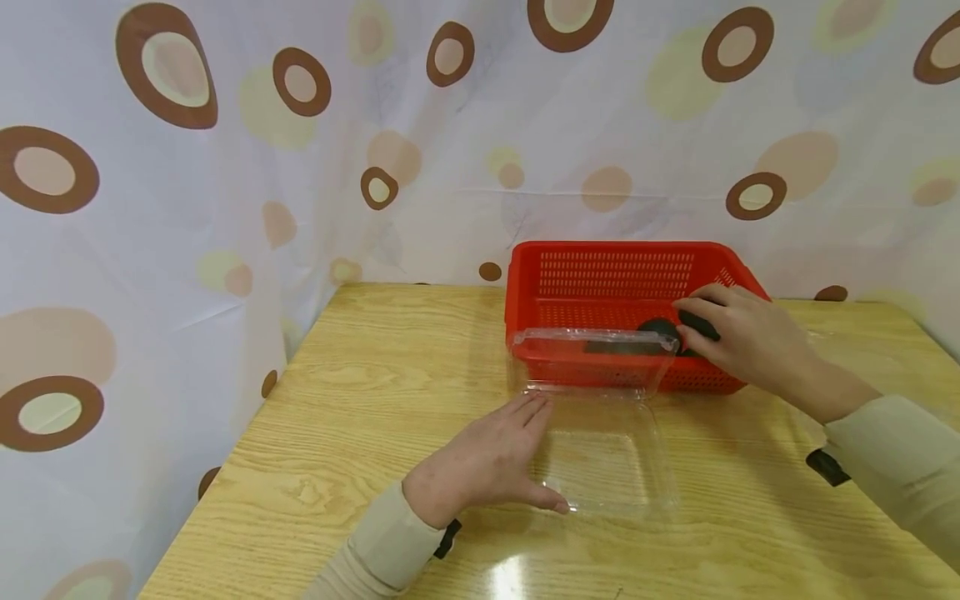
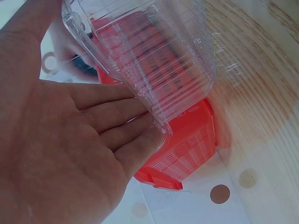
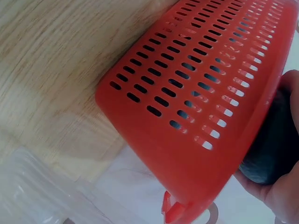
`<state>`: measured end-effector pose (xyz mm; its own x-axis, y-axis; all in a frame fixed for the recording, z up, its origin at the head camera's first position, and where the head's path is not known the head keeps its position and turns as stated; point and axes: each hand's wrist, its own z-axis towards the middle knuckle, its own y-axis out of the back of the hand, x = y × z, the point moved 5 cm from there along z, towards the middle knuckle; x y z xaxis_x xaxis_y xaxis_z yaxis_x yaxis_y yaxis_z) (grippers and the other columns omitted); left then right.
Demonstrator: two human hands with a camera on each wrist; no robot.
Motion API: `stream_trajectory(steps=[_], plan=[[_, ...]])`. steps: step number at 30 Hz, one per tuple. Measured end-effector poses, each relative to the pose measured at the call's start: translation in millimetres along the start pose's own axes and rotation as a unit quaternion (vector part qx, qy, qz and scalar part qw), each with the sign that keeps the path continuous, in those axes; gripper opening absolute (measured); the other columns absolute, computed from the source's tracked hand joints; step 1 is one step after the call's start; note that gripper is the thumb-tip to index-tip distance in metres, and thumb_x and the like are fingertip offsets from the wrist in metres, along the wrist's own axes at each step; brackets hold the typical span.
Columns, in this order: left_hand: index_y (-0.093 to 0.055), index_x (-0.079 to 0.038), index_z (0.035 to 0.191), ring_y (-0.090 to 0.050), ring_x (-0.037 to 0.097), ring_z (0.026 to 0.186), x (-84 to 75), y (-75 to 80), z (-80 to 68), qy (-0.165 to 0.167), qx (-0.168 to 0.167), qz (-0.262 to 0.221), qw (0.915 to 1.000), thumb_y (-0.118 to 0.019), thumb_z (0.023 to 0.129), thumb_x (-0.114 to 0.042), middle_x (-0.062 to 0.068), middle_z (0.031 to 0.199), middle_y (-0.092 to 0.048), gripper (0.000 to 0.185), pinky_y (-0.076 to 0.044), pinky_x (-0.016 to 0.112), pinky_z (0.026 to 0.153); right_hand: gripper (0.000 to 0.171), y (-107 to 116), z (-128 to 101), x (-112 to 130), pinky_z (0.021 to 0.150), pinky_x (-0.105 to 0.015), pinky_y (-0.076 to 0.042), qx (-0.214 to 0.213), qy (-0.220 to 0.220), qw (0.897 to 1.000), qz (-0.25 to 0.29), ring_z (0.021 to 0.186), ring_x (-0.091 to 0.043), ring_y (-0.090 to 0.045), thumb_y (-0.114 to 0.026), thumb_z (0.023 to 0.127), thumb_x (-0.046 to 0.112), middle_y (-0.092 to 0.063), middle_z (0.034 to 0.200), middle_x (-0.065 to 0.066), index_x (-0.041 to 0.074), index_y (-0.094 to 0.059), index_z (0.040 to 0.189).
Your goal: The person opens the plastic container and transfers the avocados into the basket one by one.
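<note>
My right hand grips a dark, rounded avocado at the right side of the red basket. Other dark avocados lie inside the basket, partly hidden behind a clear lid and the basket wall. In front of the basket, a clear plastic clamshell box rests on the table with its lid raised toward the basket. My left hand lies along the box's left side, fingers extended and thumb at the near edge. In the left wrist view the straight fingertips touch the box's rim.
The wooden table runs back to a patterned curtain behind the basket and along the left. More clear plastic lies on the table by the right forearm.
</note>
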<state>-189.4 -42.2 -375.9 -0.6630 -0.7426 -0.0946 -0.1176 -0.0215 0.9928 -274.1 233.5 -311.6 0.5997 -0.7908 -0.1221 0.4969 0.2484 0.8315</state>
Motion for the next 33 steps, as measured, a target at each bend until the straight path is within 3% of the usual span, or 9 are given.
stream_trajectory(steps=[7,22,33], plan=[[-0.026,-0.001,0.156,-0.025,0.024,0.152,-0.7,0.1,0.7,-0.003,0.002,0.002,1.0,-0.064,0.076,-0.077,0.012,0.163,-0.027,0.117,-0.024,0.031,0.124,0.031,-8.6,-0.6,-5.4,0.064,-0.045,-0.056,0.02,-0.002,1.0,-0.012,0.082,-0.031,-0.062,-0.083,0.076,0.01,-0.065,0.103,-0.017,0.007,-0.077,0.106],[-0.026,-0.002,0.156,-0.024,0.023,0.152,1.2,1.0,0.5,0.002,0.004,-0.005,1.0,-0.065,0.076,-0.077,0.011,0.164,-0.026,0.116,-0.024,0.031,0.124,0.017,-24.8,6.5,-25.3,0.076,-0.057,-0.053,0.094,-0.094,0.991,0.013,0.093,-0.04,-0.06,-0.075,0.087,0.015,-0.062,0.11,-0.021,0.007,-0.077,0.101],[-0.027,-0.001,0.155,-0.024,0.023,0.152,0.7,1.0,0.7,-0.001,-0.002,0.006,1.0,-0.064,0.076,-0.077,0.011,0.164,-0.026,0.116,-0.025,0.031,0.123,0.038,-36.5,6.9,-43.5,0.095,-0.062,-0.039,0.157,-0.181,0.969,0.057,0.114,-0.046,-0.044,-0.063,0.088,0.015,-0.049,0.125,-0.031,-0.003,-0.064,0.122]])
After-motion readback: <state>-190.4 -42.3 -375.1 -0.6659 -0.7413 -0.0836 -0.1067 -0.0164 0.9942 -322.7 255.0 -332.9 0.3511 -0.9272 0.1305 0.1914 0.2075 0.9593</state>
